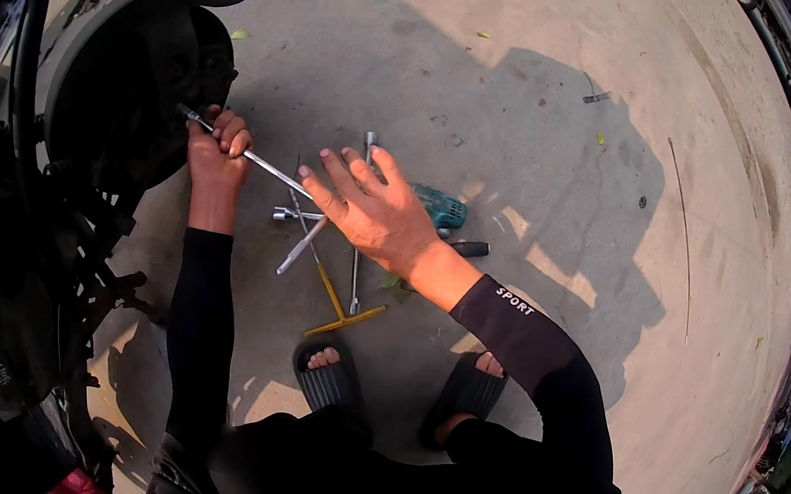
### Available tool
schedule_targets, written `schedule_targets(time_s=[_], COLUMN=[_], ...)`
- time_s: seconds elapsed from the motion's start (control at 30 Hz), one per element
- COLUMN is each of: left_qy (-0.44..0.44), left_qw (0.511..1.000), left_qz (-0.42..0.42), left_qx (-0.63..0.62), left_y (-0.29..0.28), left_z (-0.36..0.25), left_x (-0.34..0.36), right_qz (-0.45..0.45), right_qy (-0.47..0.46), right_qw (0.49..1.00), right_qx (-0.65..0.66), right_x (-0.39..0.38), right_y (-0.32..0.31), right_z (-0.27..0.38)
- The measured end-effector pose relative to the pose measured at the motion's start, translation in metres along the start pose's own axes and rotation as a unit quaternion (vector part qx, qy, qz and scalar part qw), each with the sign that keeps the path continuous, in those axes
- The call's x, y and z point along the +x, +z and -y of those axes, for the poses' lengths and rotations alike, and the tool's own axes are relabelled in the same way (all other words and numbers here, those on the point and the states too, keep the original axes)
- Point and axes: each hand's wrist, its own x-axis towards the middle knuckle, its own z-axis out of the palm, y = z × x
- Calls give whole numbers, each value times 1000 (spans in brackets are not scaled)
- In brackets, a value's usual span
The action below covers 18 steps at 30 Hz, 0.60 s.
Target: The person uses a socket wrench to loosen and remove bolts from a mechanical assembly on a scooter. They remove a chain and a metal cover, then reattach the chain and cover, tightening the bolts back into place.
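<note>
My left hand [220, 148] is closed round the shaft of a silver T-handle socket wrench [272, 170]. The wrench's socket end points at a dark, round vehicle part [90, 81] on the left; shadow hides whether it touches anything there. My right hand [375, 210] is at the handle end, fingers stretched and spread, back of the hand up. It covers part of the crossbar, so contact with the palm cannot be made out. Below, a metal cross wrench [354, 277] and a yellow T-handled tool [339, 319] lie on the ground.
A teal power tool [442, 207] lies partly behind my right hand, beside a black handle-like piece [470, 249]. Dark vehicle parts line the left side. A thin rod or wire [683, 223] lies on the concrete [580, 33] to the right. My sandalled feet stand near the tools.
</note>
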Motion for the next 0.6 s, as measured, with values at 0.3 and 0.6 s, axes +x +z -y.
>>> schedule_targets(time_s=[0.3, 0.6], left_qy=[-5, 77], left_qw=[1000, 988], left_qz=[-28, -127], left_qx=[-2, 51], left_y=[11, 24], left_z=[10, 23], left_x=[-16, -13], right_qz=[-88, -2], right_qy=[390, 181], right_qw=[251, 977], right_qx=[882, 112], right_x=[-3, -13], right_y=[29, 3], right_z=[75, 32])
